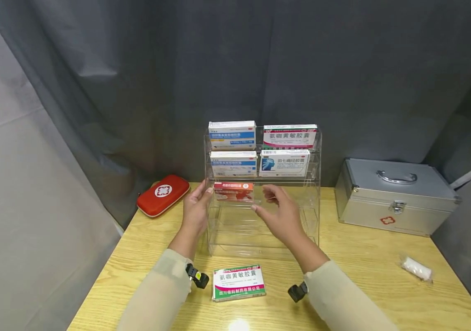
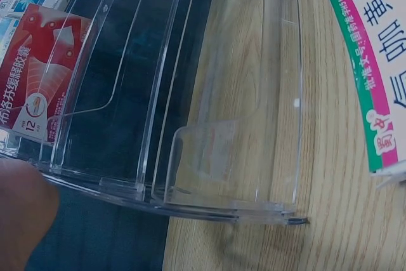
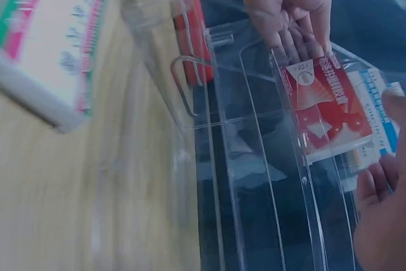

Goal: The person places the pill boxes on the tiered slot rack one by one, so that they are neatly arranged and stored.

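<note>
A clear acrylic display rack [image 1: 243, 250] stands on the table, with a red medicine box [image 1: 234, 192] in its third tier. At the rack's left side, my left hand [image 1: 195, 209] grips the side panel, its thumb close to the red box's left end. My right hand [image 1: 280, 211] hovers in front of the tier, thumb and fingers spread apart and holding nothing, just right of the red box. In the right wrist view the left fingers [image 3: 295, 42] show beside the red box [image 3: 327, 106]. The left wrist view shows only part of the left hand [image 2: 25, 214].
Blue-white boxes [image 1: 233, 164], a green-pink box [image 1: 290, 137] and a white box [image 1: 285, 163] fill the upper tiers. Another green-pink box [image 1: 239, 282] lies in front. A red case [image 1: 163, 195] is left, a silver case [image 1: 396, 197] and white roll [image 1: 416, 269] right.
</note>
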`<move>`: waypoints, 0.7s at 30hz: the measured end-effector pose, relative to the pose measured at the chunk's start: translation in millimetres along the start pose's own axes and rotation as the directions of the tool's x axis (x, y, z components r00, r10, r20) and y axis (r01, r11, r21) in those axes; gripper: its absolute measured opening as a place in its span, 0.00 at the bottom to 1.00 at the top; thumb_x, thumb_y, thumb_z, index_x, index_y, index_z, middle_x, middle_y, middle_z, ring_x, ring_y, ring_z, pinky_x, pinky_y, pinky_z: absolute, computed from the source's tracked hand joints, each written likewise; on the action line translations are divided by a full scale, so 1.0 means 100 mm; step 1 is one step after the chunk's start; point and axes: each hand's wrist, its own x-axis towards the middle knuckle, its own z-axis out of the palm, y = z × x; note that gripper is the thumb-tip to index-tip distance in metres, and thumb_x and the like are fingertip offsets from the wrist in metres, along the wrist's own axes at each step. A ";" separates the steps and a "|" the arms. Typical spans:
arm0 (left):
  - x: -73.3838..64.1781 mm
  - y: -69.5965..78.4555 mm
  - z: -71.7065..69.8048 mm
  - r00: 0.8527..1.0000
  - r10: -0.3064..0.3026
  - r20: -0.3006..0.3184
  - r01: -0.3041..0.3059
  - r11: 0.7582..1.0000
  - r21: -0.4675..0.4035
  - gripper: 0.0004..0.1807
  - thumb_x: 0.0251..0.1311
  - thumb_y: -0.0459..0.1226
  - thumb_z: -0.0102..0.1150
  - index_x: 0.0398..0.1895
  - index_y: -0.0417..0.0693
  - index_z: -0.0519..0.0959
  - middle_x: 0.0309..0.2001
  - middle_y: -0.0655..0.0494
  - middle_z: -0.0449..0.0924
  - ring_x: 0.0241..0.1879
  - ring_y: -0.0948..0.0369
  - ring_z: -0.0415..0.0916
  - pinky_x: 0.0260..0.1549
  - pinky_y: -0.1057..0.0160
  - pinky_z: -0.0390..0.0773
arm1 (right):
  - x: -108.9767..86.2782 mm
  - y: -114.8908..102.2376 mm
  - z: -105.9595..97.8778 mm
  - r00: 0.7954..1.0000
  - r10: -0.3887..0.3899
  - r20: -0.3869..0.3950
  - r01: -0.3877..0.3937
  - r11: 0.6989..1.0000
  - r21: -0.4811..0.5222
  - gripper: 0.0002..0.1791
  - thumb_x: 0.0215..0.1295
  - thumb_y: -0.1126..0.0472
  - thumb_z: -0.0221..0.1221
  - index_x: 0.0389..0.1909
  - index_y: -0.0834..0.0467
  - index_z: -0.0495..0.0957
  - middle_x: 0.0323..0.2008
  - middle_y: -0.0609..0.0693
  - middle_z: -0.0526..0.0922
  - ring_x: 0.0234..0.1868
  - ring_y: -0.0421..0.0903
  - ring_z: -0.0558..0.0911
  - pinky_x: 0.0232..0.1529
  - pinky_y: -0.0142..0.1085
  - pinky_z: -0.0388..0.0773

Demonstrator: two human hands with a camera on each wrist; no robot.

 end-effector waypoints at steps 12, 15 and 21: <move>0.01 -0.01 0.02 1.000 0.000 -0.008 0.000 1.000 0.010 0.28 0.79 0.29 0.59 0.79 0.37 0.71 0.82 0.43 0.68 0.84 0.49 0.61 0.84 0.52 0.62 | -0.99 0.40 -0.29 0.887 -0.057 0.457 0.075 0.997 -0.023 0.30 0.59 0.43 0.80 0.60 0.46 0.84 0.52 0.41 0.87 0.52 0.50 0.86 0.55 0.45 0.89; 0.00 0.00 0.03 1.000 0.004 -0.013 -0.004 1.000 0.004 0.28 0.78 0.29 0.60 0.78 0.38 0.72 0.81 0.43 0.69 0.84 0.50 0.62 0.85 0.52 0.62 | -1.12 0.53 -0.30 0.840 -0.039 0.541 0.083 0.995 -0.056 0.35 0.58 0.41 0.80 0.63 0.51 0.84 0.57 0.46 0.88 0.54 0.51 0.86 0.55 0.46 0.89; -0.01 -0.01 0.03 1.000 0.001 -0.015 -0.001 1.000 0.001 0.28 0.78 0.29 0.60 0.79 0.38 0.72 0.81 0.44 0.70 0.84 0.51 0.62 0.85 0.52 0.62 | -1.25 0.65 -0.24 0.780 0.008 0.625 0.086 0.989 -0.120 0.46 0.57 0.37 0.78 0.73 0.54 0.78 0.71 0.50 0.82 0.70 0.55 0.82 0.70 0.55 0.82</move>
